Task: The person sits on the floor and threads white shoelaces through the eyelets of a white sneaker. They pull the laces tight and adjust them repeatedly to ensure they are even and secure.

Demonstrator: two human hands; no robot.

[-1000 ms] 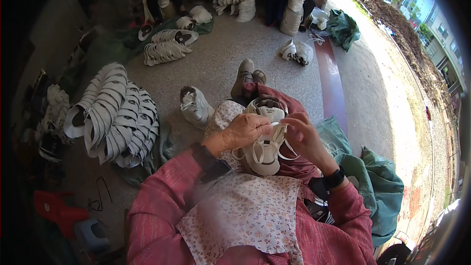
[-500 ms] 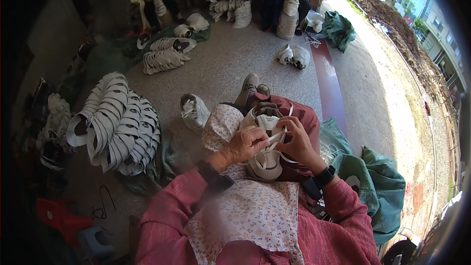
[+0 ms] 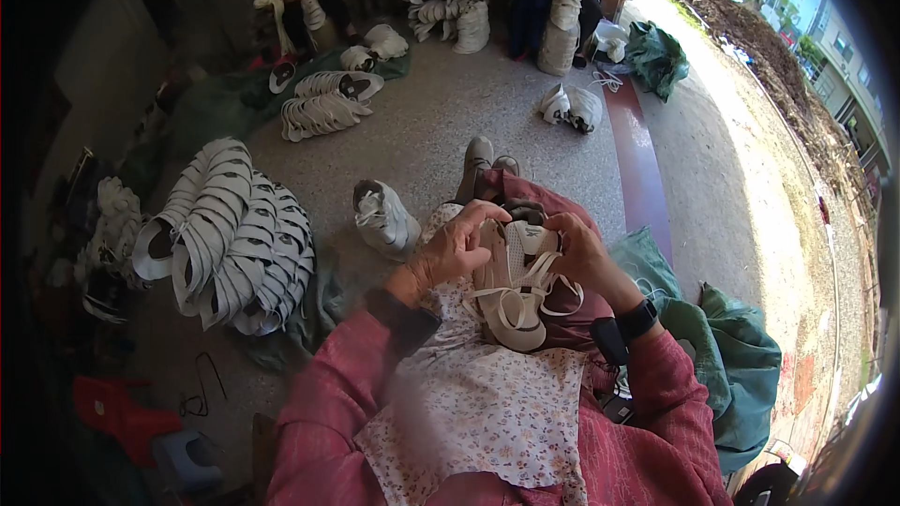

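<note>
Head view: both hands [image 3: 453, 248] [image 3: 585, 253] touch a mesh-panelled, round-toed shoe [image 3: 512, 272].

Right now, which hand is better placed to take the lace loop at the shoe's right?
Probably the right hand: it's nearer that lace loop, while the left hand is at the sneaker's left.

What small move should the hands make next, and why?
Probably draw the white lace snug: its loops lie slack over the beige sneaker, while the left hand and right hand are near its collar end, either side of the tongue.
</note>
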